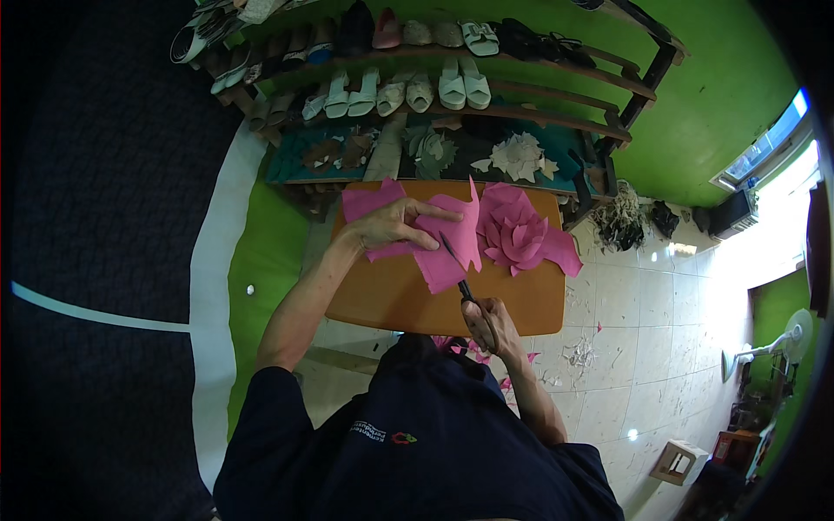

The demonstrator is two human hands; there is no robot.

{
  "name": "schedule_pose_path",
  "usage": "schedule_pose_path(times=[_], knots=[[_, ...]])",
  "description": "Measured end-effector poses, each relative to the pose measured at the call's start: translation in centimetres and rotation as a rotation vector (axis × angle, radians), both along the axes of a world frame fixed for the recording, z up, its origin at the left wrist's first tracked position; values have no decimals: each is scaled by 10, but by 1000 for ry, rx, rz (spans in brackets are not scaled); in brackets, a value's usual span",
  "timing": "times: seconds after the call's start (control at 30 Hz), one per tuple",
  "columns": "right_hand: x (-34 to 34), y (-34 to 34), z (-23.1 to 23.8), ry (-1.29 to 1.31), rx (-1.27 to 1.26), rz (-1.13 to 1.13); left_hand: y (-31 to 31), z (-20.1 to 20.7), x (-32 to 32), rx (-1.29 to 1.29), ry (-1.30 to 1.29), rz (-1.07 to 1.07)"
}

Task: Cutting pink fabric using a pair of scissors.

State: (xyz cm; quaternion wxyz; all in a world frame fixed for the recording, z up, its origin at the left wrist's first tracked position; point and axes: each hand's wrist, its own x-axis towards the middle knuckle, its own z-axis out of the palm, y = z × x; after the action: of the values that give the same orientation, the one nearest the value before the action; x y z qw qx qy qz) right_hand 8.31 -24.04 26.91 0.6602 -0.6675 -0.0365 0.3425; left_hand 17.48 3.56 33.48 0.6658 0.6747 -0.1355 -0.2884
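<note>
My left hand point(395, 224) grips a bright pink sheet point(453, 227), with the thumb and index finger lying along it. Whether the sheet is leather, cloth or paper I cannot tell. In my right hand point(488, 323) are black-handled scissors point(463, 286), their blade reaching up to the pink sheet near my left thumb. Just right of the sheet lies a pile of cut pink pieces point(519, 239) with pointed, petal-like edges. All of this is on or above an orange-brown table point(391, 300) in front of me.
Beyond the table stands a wooden rack point(530, 111) with rows of shoes and sandals point(464, 84). Its lowest shelf holds cut pieces, including a cream pile point(519, 157). Scraps point(580, 352) litter the tiled floor point(651, 300) at right. A white fan point(795, 337) stands far right.
</note>
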Motion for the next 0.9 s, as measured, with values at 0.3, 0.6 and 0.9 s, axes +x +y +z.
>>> schedule_pose_path(times=[0.3,0.6,0.9], knots=[[-3,2,2,-81,21,1,2,1,0,-62,-19,13],[-1,5,8,-54,109,91,8,1,5,34,-36,-124],[-1,8,5,-69,35,3,3,-3,2,-33,-21,-85]])
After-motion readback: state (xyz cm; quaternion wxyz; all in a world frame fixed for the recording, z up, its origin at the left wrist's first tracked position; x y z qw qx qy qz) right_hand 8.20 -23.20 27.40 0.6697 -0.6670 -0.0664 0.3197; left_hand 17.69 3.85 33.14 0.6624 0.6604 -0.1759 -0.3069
